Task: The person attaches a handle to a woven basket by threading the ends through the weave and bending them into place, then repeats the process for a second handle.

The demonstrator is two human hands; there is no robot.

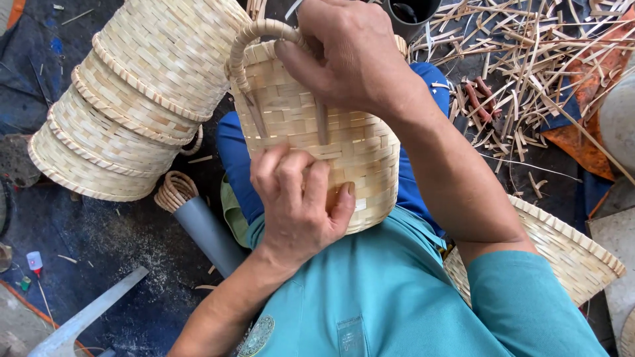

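Note:
A small woven bamboo basket with a wrapped loop handle rests on my lap, its side facing me. My left hand grips the basket's lower side, thumb pressed on the weave. My right hand reaches over the rim at the top, fingers closed on the handle where it meets the rim. A thin dark strip runs down the basket's side just below my right hand.
A stack of nested woven baskets lies on its side at the left. A grey pipe with coiled cane sits beside my leg. Bamboo offcuts litter the ground at upper right. A flat woven piece lies at the right.

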